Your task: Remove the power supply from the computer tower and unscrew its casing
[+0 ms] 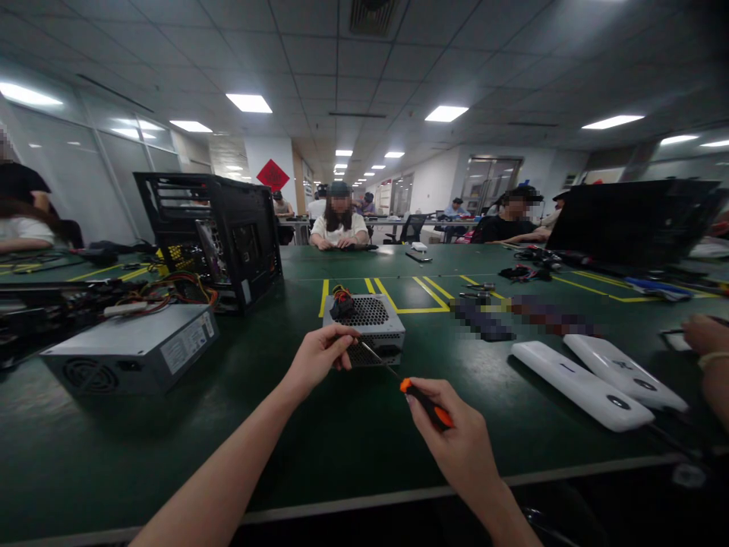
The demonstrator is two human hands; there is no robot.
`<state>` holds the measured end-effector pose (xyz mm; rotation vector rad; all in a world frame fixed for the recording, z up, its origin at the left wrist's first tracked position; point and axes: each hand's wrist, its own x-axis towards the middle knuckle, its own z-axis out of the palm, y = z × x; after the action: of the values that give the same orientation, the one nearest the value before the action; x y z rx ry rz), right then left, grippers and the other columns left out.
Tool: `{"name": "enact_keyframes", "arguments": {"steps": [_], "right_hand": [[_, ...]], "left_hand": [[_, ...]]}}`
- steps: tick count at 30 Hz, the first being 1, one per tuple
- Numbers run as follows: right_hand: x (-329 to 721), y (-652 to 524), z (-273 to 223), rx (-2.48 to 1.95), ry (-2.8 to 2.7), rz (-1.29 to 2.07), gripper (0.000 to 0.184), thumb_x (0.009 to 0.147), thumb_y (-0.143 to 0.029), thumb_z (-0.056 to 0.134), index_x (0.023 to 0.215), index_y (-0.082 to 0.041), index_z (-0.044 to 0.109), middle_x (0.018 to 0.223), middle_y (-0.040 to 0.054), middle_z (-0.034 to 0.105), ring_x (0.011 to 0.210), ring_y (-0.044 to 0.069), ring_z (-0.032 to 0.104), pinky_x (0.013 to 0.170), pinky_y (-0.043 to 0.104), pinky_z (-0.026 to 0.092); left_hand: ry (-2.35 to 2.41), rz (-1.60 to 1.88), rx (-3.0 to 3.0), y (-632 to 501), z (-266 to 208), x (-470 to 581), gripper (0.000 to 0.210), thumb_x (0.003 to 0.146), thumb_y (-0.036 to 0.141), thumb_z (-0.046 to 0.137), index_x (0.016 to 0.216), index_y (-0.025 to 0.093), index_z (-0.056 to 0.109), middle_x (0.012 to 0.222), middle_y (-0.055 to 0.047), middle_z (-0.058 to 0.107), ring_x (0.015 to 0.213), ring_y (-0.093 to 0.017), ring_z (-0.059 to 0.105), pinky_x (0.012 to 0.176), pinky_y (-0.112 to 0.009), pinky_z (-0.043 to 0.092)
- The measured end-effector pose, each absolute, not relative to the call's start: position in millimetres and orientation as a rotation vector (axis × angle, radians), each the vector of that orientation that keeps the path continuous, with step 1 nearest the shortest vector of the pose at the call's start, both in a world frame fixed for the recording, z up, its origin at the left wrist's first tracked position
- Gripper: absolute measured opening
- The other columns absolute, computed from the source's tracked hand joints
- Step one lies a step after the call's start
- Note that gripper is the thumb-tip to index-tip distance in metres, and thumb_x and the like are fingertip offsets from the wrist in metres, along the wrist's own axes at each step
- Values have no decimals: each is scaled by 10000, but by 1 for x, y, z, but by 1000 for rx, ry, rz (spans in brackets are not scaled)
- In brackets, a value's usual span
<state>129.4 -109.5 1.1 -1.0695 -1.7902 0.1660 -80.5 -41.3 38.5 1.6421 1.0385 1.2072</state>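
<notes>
My right hand (459, 433) is closed around the orange-and-black handle of a screwdriver (430, 404), whose thin shaft slants up and left. At the shaft's tip, the thumb and fingers of my left hand (319, 355) are pinched together; whatever they hold is too small to make out. Just behind both hands sits a grey metal power supply (387, 315) with a honeycomb vent on top and a socket in its near side. A bundle of dark connectors and coloured cables (342, 302) lies on it. My left hand covers part of its left front corner.
Left on the green table (273, 471) are another power supply (130, 342) and an open black computer case (228, 243). Two white oblong devices (581, 384) lie right, near another person's hand (706, 334). A dark case (632, 220) stands behind them. Another person (340, 220) sits opposite.
</notes>
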Motion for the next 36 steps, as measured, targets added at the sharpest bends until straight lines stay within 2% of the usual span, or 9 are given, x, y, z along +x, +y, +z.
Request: {"name": "enact_keyframes", "arguments": {"steps": [2, 9, 13, 16, 22, 25, 29, 31, 36], "right_hand": [[129, -109, 2, -1051, -1807, 130, 159, 810, -235, 475, 934, -191, 564, 821, 22, 645, 719, 123, 632, 657, 216, 515], [129, -110, 4, -1045, -1848, 90, 155, 824, -226, 466, 942, -195, 561, 847, 25, 643, 752, 132, 625, 686, 241, 515], [130, -109, 4, -1035, -1904, 44, 167, 835, -200, 447, 960, -199, 558, 849, 32, 638, 767, 137, 616, 691, 264, 515], [131, -109, 0, -1007, -1972, -102, 194, 835, -151, 437, 974, -190, 566, 845, 43, 640, 768, 139, 610, 698, 277, 513], [135, -111, -13, -891, -2123, -497, 308, 810, -75, 464, 1086, -171, 563, 950, 74, 655, 763, 159, 618, 685, 295, 513], [134, -114, -12, -887, -2116, -422, 297, 809, -77, 452, 1065, -172, 569, 939, 73, 656, 774, 157, 621, 702, 291, 514], [132, -119, -2, -1076, -1993, -51, 193, 799, -134, 434, 905, -196, 583, 816, 41, 640, 736, 145, 619, 673, 267, 518], [134, -123, 3, -1148, -1958, 75, 173, 780, -155, 441, 889, -201, 568, 842, 43, 616, 764, 150, 612, 675, 263, 516], [146, -127, 12, -1184, -1947, 78, 243, 790, -173, 420, 999, -208, 540, 937, 66, 575, 841, 163, 588, 720, 274, 502]], "left_hand": [[1035, 1185, 1637, -42, 38, -81, 232, 777, 296, 511, 921, 137, 600, 505, 37, 536, 451, -63, 502, 459, -170, 360], [1008, 1109, 1680, -42, 36, -82, 206, 791, 270, 504, 932, 147, 590, 534, 45, 527, 473, -63, 519, 474, -173, 355], [1028, 1055, 1776, -41, 36, -84, 183, 781, 286, 505, 875, 139, 560, 690, 12, 572, 474, -61, 525, 458, -185, 370], [1074, 1000, 1852, -41, 34, -85, 167, 775, 281, 499, 835, 135, 551, 771, -11, 589, 482, -63, 538, 458, -192, 390], [1129, 870, 1881, -39, 25, -86, 187, 773, 301, 482, 821, 135, 553, 765, -31, 618, 485, -84, 557, 412, -184, 362], [1133, 825, 1873, -37, 22, -87, 203, 772, 310, 480, 830, 131, 555, 718, -29, 614, 487, -96, 563, 404, -185, 354], [1129, 738, 1872, -38, 19, -83, 205, 775, 306, 485, 838, 129, 565, 635, -3, 589, 488, -96, 558, 423, -189, 367], [1099, 751, 1839, -39, 19, -78, 212, 782, 300, 484, 869, 123, 563, 647, -6, 593, 493, -88, 554, 431, -187, 377], [968, 838, 1705, -42, 22, -67, 464, 766, 248, 537, 1206, 169, 413, 1082, -115, 582, 559, -75, 582, 451, -197, 419]]}}
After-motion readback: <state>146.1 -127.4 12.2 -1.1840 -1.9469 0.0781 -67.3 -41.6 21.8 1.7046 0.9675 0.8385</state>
